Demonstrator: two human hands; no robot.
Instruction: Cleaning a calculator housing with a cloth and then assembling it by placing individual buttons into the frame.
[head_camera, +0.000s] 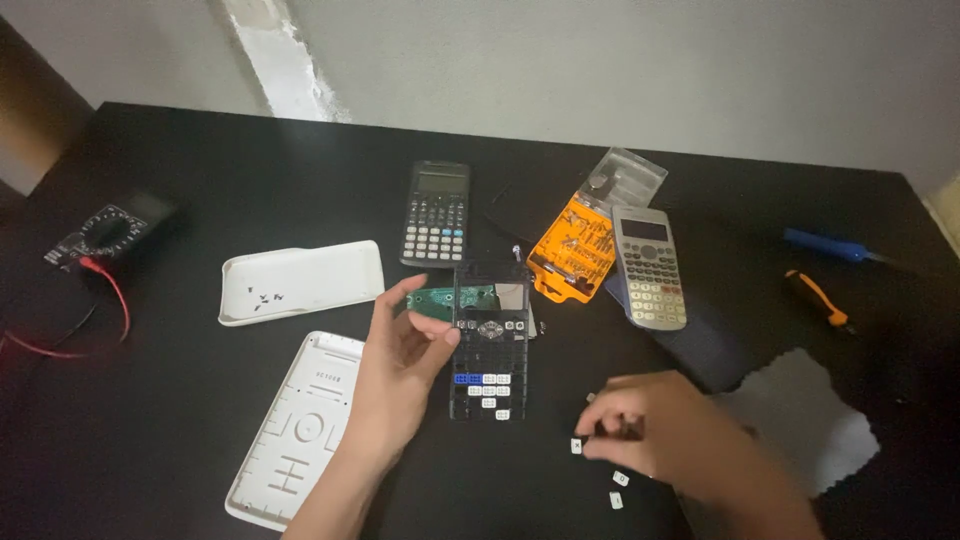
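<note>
A dismantled calculator's black front frame (490, 350) lies flat on the black table (200, 180), with a green circuit board (445, 298) showing at its top and a few white and blue keys in its grid. My left hand (400, 365) touches the frame's left edge, fingers apart, thumb against it. My right hand (655, 430) hovers low at the right, fingertips pinched over small loose white keys (618, 478) on the table. Whether a key sits between the fingers I cannot tell.
A white back cover (295, 425) and a white tray-like cover (300, 282) with tiny screws lie left. Behind are a black calculator (437, 213), a grey calculator (650, 267), an orange bit case (573, 250), a multimeter (105, 232), screwdrivers (815, 295) and a grey cloth (810, 415).
</note>
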